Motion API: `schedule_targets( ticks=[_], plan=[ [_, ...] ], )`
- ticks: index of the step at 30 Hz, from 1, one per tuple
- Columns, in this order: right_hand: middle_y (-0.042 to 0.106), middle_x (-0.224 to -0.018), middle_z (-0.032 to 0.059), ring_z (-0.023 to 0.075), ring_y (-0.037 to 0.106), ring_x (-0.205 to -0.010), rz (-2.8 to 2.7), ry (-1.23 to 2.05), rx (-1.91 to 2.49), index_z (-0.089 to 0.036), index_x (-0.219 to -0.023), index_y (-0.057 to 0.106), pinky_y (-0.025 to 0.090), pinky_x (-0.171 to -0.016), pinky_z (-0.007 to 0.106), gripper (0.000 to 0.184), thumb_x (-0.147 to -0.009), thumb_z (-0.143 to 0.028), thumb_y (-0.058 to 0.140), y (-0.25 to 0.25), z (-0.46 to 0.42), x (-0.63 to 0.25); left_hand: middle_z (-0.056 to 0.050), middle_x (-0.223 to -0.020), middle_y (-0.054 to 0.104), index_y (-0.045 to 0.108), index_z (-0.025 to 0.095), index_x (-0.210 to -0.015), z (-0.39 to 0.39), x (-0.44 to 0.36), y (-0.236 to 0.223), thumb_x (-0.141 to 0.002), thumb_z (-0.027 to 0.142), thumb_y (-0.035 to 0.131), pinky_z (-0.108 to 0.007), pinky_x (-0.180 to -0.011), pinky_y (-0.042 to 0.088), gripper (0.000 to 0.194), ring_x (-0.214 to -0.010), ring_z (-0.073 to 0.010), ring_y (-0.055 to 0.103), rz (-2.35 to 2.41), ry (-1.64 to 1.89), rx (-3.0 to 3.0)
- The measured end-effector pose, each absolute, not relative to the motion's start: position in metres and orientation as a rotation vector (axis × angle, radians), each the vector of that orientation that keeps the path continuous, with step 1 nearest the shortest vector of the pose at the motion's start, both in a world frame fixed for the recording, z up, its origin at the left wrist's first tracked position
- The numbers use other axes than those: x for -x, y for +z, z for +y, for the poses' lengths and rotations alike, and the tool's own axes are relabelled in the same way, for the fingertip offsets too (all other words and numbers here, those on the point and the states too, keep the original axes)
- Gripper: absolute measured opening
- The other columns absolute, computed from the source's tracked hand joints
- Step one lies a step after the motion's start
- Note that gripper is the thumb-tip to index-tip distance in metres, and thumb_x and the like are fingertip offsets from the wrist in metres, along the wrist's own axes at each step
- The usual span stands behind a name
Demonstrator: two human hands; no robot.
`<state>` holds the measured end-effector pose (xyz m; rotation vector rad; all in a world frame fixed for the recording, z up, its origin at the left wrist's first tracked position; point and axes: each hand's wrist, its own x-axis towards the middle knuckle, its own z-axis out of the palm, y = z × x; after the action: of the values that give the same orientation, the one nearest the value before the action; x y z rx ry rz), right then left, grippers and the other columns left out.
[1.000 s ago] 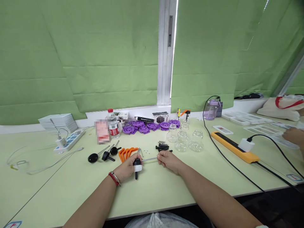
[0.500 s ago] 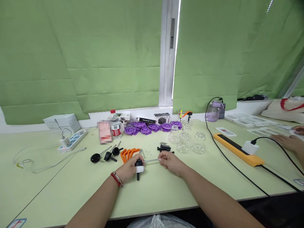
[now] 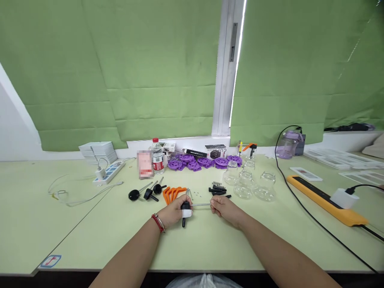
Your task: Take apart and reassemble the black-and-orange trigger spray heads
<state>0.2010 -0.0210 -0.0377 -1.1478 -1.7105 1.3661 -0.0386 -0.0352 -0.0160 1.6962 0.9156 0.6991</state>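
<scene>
My left hand (image 3: 171, 213), its thumb wrapped in white, is closed round a black plastic piece (image 3: 185, 205) with a short black stem pointing towards me. A thin metal rod (image 3: 201, 205) runs sideways from that piece. At the rod's other end, the fingertips of my right hand (image 3: 224, 207) are pinched together. Just beyond my left hand lie orange curved handles (image 3: 173, 193) and thin metal pins (image 3: 189, 193). Past my right hand are black stick-like parts (image 3: 218, 190) and small springs (image 3: 217, 184). Further left rest similar black pieces with rods (image 3: 148, 194).
Clear glass jars (image 3: 265, 187) stand to the right, before an orange power strip (image 3: 325, 202). Purple plastic parts (image 3: 193, 165) line the back, beside a water bottle (image 3: 158, 158). A white power strip (image 3: 111, 173) with a cable lies left.
The whole view has swung left, so everything appears further right. Both hands keep hold of the black piece and rod, with little visible difference. The other person's hands have mostly left the view.
</scene>
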Motion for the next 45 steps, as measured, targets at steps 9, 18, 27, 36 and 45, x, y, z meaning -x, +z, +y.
schedule_targets(
  ticks=[9, 18, 27, 36, 45],
  plan=[
    [0.051, -0.061, -0.0010, 0.0075, 0.035, -0.047, -1.543, 1.416, 1.148, -0.017, -0.071, 0.049, 0.025, -0.048, 0.023, 0.040, -0.084, -0.054, 0.040, -0.029, -0.028, -0.199, -0.002, -0.086, 0.055, 0.052, 0.020, -0.092, -0.049, 0.049, 0.020, -0.070, 0.029, 0.065, -0.028, -0.071, 0.041, 0.027, -0.078, -0.0148, 0.049, 0.979, 0.844, -1.799],
    [0.051, -0.060, -0.0019, 0.0076, 0.034, -0.049, -1.601, 1.421, 1.155, -0.017, -0.073, 0.051, 0.027, -0.051, 0.022, 0.040, -0.085, -0.053, 0.039, -0.034, -0.025, -0.199, -0.001, -0.070, 0.054, 0.058, 0.017, -0.089, -0.037, 0.206, 0.051, -0.065, 0.046, 0.058, -0.023, -0.047, 0.033, 0.038, -0.053, -0.0120, 0.041, 2.175, 1.487, -1.326],
    [0.051, -0.059, -0.0021, 0.0079, 0.033, -0.049, -1.620, 1.399, 1.158, -0.017, -0.072, 0.051, 0.027, -0.050, 0.022, 0.038, -0.087, -0.050, 0.039, -0.038, -0.024, -0.199, -0.004, -0.068, 0.060, 0.060, 0.016, -0.086, -0.017, 0.253, -0.003, -0.065, 0.039, 0.052, -0.029, -0.059, 0.040, 0.032, -0.066, -0.0211, 0.054, 2.298, 1.021, -1.429],
    [0.051, -0.060, -0.0015, 0.0079, 0.034, -0.049, -1.653, 1.375, 1.172, -0.017, -0.072, 0.051, 0.028, -0.050, 0.022, 0.036, -0.087, -0.047, 0.039, -0.036, -0.023, -0.199, -0.003, -0.077, 0.065, 0.061, 0.019, -0.090, -0.018, 0.251, -0.006, -0.064, 0.035, 0.051, -0.029, -0.065, 0.042, 0.032, -0.074, -0.0223, 0.057, 2.202, 0.879, -1.597],
    [0.051, -0.062, -0.0013, 0.0081, 0.035, -0.051, -1.661, 1.379, 1.184, -0.017, -0.072, 0.051, 0.029, -0.052, 0.023, 0.034, -0.088, -0.045, 0.039, -0.032, -0.026, -0.200, -0.005, -0.084, 0.067, 0.060, 0.018, -0.091, -0.014, 0.254, -0.006, -0.063, 0.038, 0.053, -0.031, -0.068, 0.045, 0.035, -0.078, -0.0236, 0.060, 2.231, 0.914, -1.552]
  ],
)
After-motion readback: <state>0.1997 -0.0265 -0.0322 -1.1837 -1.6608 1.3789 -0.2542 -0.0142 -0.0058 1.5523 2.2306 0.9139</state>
